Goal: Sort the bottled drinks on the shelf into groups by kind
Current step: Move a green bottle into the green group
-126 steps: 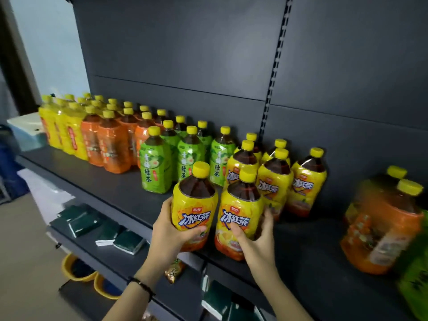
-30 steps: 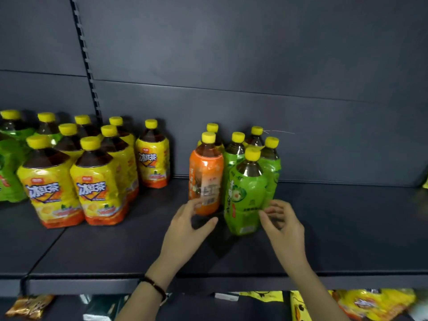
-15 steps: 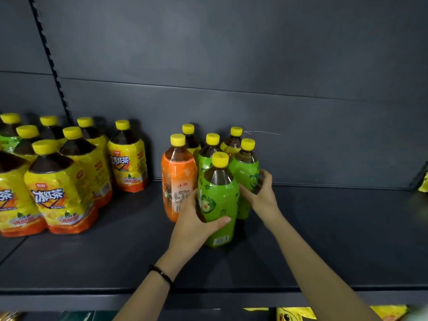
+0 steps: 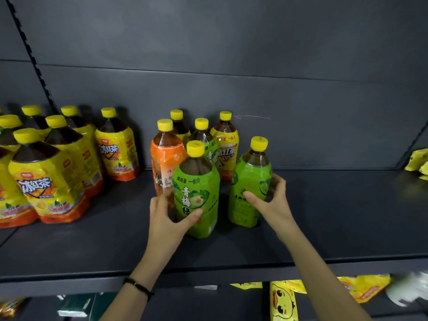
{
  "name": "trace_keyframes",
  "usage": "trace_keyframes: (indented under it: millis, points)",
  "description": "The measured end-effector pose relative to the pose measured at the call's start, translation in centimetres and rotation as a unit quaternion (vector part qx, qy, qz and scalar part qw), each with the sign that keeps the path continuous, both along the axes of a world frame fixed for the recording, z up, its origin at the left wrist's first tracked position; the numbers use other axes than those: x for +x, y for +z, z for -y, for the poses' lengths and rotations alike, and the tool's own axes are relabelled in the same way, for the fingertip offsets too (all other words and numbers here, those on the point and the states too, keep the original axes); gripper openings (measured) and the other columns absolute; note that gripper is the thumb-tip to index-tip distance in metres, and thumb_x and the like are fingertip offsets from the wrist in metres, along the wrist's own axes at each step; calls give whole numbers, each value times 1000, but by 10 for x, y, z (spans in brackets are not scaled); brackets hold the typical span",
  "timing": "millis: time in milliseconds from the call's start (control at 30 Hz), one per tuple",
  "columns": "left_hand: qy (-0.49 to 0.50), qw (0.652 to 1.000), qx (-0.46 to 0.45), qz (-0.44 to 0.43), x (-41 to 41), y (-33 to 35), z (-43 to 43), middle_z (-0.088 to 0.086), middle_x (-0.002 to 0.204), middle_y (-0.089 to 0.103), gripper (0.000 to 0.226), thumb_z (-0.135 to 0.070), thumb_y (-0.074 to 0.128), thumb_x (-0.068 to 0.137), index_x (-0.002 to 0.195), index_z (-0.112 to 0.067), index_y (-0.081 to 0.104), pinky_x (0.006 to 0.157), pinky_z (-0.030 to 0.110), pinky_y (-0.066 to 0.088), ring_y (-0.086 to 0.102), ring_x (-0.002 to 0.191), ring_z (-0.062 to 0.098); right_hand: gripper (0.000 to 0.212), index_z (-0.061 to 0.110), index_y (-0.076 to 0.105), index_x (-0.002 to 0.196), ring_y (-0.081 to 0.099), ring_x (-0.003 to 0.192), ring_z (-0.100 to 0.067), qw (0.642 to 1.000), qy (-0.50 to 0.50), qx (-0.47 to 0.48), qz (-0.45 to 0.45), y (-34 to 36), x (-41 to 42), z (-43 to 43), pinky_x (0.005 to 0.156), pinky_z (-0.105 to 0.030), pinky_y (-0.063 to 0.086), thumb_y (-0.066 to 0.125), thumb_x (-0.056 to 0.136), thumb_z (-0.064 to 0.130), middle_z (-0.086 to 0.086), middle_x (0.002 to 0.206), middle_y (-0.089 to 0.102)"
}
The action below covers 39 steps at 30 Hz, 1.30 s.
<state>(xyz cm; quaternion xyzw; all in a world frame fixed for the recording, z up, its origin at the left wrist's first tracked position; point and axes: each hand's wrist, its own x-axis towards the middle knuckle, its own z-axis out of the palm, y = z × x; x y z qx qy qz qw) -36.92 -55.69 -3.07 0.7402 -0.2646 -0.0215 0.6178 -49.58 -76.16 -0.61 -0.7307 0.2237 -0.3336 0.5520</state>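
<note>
Dark shelf (image 4: pixel 335 216), one level inspected.

At nine o'clock of the view stands a block of yellow tea bottles (image 4: pixel 49 179), upright and packed tight. A lone yellow bottle (image 4: pixel 117 151) stands at the block's two o'clock, near the back panel.

At centre is a mixed cluster. The orange bottle (image 4: pixel 165 163) stands upright on its left side. At its four o'clock, close against it, is the front green bottle (image 4: pixel 196 193), the one nearest the shelf edge. The left hand (image 4: pixel 165 216) grips this bottle: thumb across the lower label, fingers curled round its left flank. A black wristband (image 4: pixel 139 286) sits on that arm.

At the front green bottle's twelve o'clock stands the rear green bottle (image 4: pixel 208 144), and at that one's three o'clock the rear yellow bottle (image 4: pixel 227 149). Behind the orange bottle is a capped bottle (image 4: pixel 177 122); its label is hidden.

At the front green bottle's three o'clock, across a narrow gap, is the right green bottle (image 4: pixel 251 181). The right hand (image 4: pixel 271 205) holds it, thumb on the front label, fingers wrapped round the right side.

Yellow packets (image 4: pixel 419 161) lie at three o'clock of the view. A duck-print packet (image 4: pixel 281 302) lies at six o'clock, one level down.
</note>
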Motion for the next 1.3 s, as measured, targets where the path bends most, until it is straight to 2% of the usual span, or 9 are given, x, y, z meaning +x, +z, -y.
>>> trace_keyframes:
  millis: [133, 267, 433, 533, 733, 933, 1067, 1133, 1300]
  points:
    - [-42, 997, -60, -2, -4, 4, -12, -5, 101, 56, 48, -56, 79, 59, 92, -32, 54, 72, 7, 42, 55, 88, -10, 90, 36, 28, 125, 42, 123, -15, 998, -32, -54, -25, -7, -23, -11, 105, -39, 41, 72, 53, 69, 9, 122, 36]
    - [-95, 993, -57, -25, 3, 6, -7, -1, 112, 57, 59, -58, 77, 52, 97, -36, 46, 88, 23, 49, 56, 103, 1, 86, 42, 44, 112, 44, 117, -8, 998, 10, -60, -21, -9, -44, -17, 102, -29, 39, 52, 44, 95, 14, 114, 36]
    - [-190, 978, -43, -72, 4, 5, 8, -17, 126, 51, 100, -60, 86, 40, 118, -61, 23, 84, 18, 52, 57, 109, -7, 80, 40, 47, 107, 59, 107, 1, 999, 45, 26, 1, -5, -62, -33, 84, -21, 52, 72, 43, 80, 14, 112, 62]
    - [-175, 982, -39, -60, 4, 4, 10, -11, 122, 59, 96, -57, 86, 40, 121, -53, 34, 88, 23, 53, 60, 107, -2, 94, 38, 41, 109, 65, 100, -2, 996, 61, 69, 7, -2, -64, -38, 74, -19, 53, 83, 32, 72, 12, 107, 67]
    - [-153, 985, -58, -54, -1, 4, -7, -13, 113, 64, 86, -48, 84, 42, 117, -48, 42, 72, 9, 50, 62, 98, -9, 89, 54, 34, 119, 61, 114, -11, 988, 107, 103, 44, -8, -57, -50, 85, -31, 54, 89, 48, 55, 2, 128, 56]
    - [-123, 989, -59, -62, 7, 4, -36, -16, 107, 66, 87, -48, 84, 41, 116, -47, 41, 72, 9, 50, 62, 97, -10, 89, 58, 27, 130, 59, 117, -9, 984, 149, 79, 59, -13, -36, -74, 84, -28, 54, 82, 69, 23, 7, 134, 51]
    - [-82, 994, -61, -48, 9, 1, -55, -22, 105, 66, 91, -49, 85, 41, 119, -51, 37, 72, 8, 49, 61, 99, -9, 96, 57, 25, 131, 58, 114, -1, 988, 128, 42, 71, -17, -14, -100, 85, -21, 53, 84, 59, 34, 21, 130, 49]
    - [-57, 996, -60, -40, 10, 2, -67, -24, 106, 65, 92, -51, 85, 40, 118, -55, 36, 73, 9, 49, 60, 99, -10, 97, 57, 26, 132, 57, 115, 1, 989, 117, 30, 82, -17, -6, -111, 87, -20, 52, 86, 57, 38, 32, 124, 50]
    - [-26, 996, -80, -42, 20, 1, -103, -22, 112, 64, 100, -61, 89, 35, 123, -45, 42, 87, 29, 52, 62, 108, 4, 93, 55, 32, 131, 57, 113, 1, 987, 109, 50, 107, -12, 13, -138, 93, -33, 52, 87, 62, 25, 20, 128, 49]
